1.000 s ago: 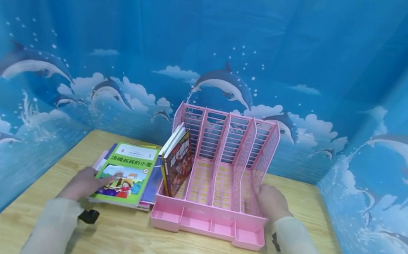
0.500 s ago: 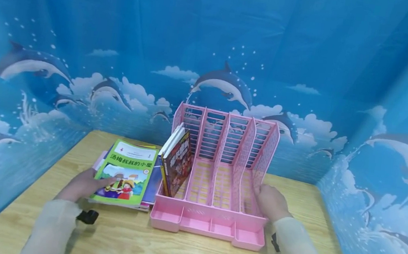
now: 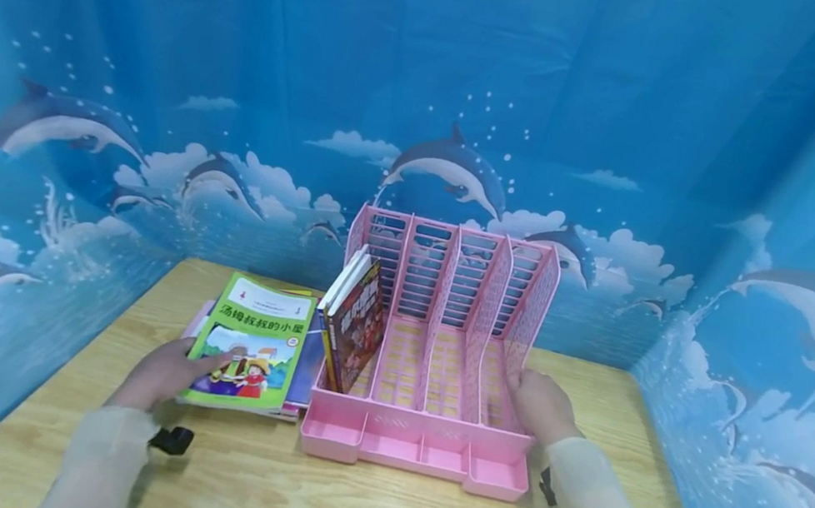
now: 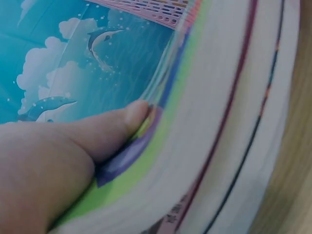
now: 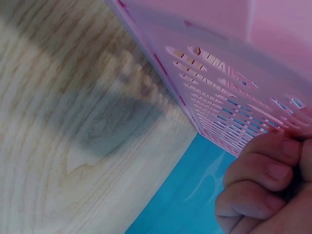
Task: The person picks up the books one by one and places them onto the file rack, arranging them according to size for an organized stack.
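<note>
My left hand (image 3: 164, 369) is at the left edge of a green picture-covered book (image 3: 256, 350), thumb on its cover. In the left wrist view, the thumb (image 4: 117, 126) presses the cover; its other fingers are hidden. The green book tops a stack of several books, whose page edges (image 4: 207, 97) show. My right hand (image 3: 545, 404) grips the right side wall of a pink desktop book rack (image 3: 426, 425). Its fingers (image 5: 256, 170) are curled in the right wrist view. A dark-covered book (image 3: 357, 332) leans in the rack's leftmost slot beside a pale one (image 3: 344, 280).
The rack has several upright dividers and a row of small trays (image 3: 415, 452) along its front. All stands on a wood-grain table (image 3: 275, 490). A blue dolphin-print curtain (image 3: 308, 67) closes off the back and both sides.
The green book has shifted slightly upward and tilted on the stack, with my left thumb still on it. My right hand and the rack stay put.
</note>
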Motion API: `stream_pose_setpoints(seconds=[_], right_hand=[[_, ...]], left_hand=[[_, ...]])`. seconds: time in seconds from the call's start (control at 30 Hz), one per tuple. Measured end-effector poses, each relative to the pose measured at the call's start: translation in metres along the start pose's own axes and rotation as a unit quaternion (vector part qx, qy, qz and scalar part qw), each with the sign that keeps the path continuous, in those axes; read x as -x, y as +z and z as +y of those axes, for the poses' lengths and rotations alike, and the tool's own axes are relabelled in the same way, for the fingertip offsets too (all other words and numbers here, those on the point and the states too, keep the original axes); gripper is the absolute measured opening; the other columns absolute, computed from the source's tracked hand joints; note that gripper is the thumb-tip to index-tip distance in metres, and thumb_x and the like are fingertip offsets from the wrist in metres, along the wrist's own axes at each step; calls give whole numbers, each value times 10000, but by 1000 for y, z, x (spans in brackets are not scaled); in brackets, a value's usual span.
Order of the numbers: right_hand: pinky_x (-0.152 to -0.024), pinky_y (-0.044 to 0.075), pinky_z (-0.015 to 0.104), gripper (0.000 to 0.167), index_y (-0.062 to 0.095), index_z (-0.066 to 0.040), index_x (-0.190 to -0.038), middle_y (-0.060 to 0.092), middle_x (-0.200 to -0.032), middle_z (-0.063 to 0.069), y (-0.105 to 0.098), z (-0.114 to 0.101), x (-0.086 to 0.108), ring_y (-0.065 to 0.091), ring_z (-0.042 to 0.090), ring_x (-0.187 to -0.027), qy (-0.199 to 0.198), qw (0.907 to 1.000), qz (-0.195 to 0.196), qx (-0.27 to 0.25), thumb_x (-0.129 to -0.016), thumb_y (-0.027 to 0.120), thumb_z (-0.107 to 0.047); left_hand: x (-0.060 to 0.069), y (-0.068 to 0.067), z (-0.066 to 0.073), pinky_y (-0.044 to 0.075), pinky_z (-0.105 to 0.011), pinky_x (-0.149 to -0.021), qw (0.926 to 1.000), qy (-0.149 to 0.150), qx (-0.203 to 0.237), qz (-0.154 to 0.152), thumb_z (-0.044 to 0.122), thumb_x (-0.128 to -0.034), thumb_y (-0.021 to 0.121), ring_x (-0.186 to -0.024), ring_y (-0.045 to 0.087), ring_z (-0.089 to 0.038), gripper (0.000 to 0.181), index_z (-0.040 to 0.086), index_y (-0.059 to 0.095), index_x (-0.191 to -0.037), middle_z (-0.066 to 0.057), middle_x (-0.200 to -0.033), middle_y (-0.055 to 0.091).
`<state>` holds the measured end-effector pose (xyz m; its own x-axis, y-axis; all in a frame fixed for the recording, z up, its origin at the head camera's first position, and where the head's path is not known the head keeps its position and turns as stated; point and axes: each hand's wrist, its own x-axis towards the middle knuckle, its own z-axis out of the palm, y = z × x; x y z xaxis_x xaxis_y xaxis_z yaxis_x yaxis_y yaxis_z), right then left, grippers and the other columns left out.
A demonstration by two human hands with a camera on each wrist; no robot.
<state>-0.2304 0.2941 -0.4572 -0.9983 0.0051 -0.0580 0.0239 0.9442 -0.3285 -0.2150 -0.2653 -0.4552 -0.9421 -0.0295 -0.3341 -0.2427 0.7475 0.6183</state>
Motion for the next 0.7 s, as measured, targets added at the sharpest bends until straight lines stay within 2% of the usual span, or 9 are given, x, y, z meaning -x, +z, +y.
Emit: stream_pose_setpoints(seconds=[0.13,0.2,0.3,0.37,0.43,0.53,0.6,0.63,0.7], right_hand=[[-650,513,436,476,584,-114,-756,573,-694,64,0,0,1,556,228,-649,-38,10000,62,-23,-1106,341,-327],[-665,522,452,479,582,-116,-751,579,-698,64,0,0,1,561,229,-654,-83,9999,107,-53,-1110,348,-330],[-686,527,463,483,562,-123,-732,572,-690,59,1,1,2,557,225,-653,-122,9998,147,-69,-1116,356,-333],[-678,519,455,484,547,-127,-723,552,-672,58,1,1,1,541,225,-640,-109,9998,141,-105,-1116,358,-337],[-664,511,446,480,540,-128,-721,537,-660,57,2,3,1,532,224,-631,-97,9998,132,-128,-1114,359,-337],[-655,500,430,477,535,-134,-727,520,-654,56,3,4,0,525,227,-628,-43,9998,85,-183,-1113,352,-347],[-650,498,430,481,535,-131,-731,516,-654,58,4,5,-1,525,227,-629,-32,9997,73,-210,-1114,347,-352],[-652,500,431,481,536,-130,-735,517,-655,58,4,5,-1,527,228,-631,-24,9997,76,-219,-1115,345,-355],[-668,507,442,489,547,-125,-747,523,-662,61,4,5,-1,534,230,-639,-1,9997,73,-246,-1118,339,-364]], left_hand=[[0,1,-2,501,-581,-861,9999,-18,-110,109,866,-871,471,-974,637,-323,928,49,650,-1274,-109,-1012,697],[0,0,-4,513,-531,-820,9998,50,-44,179,846,-892,466,-925,641,-305,922,36,643,-1297,-100,-980,703],[2,2,-6,550,-458,-712,9977,251,448,439,786,-932,487,-808,669,-261,869,34,609,-1351,-95,-946,722],[5,5,-1,552,-375,-652,9910,552,886,835,724,-973,490,-756,676,-222,821,45,550,-1431,-113,-966,733],[8,12,7,573,-302,-653,9749,955,1325,1515,637,-1006,526,-794,717,-247,727,54,540,-1441,-160,-1024,747],[13,24,24,532,-155,-695,9381,1583,1544,2667,496,-1027,598,-923,742,-334,577,57,598,-1400,-201,-1136,744],[14,30,36,516,-123,-661,9140,1912,1528,3236,412,-1012,665,-952,746,-374,467,50,672,-1307,-206,-1150,745],[15,33,41,521,-146,-619,9068,1996,1491,3402,391,-1002,688,-923,748,-385,434,54,697,-1277,-203,-1137,750],[14,38,50,583,-250,-628,9032,2052,1279,3547,386,-996,698,-900,753,-402,406,68,723,-1247,-198,-1116,757]])
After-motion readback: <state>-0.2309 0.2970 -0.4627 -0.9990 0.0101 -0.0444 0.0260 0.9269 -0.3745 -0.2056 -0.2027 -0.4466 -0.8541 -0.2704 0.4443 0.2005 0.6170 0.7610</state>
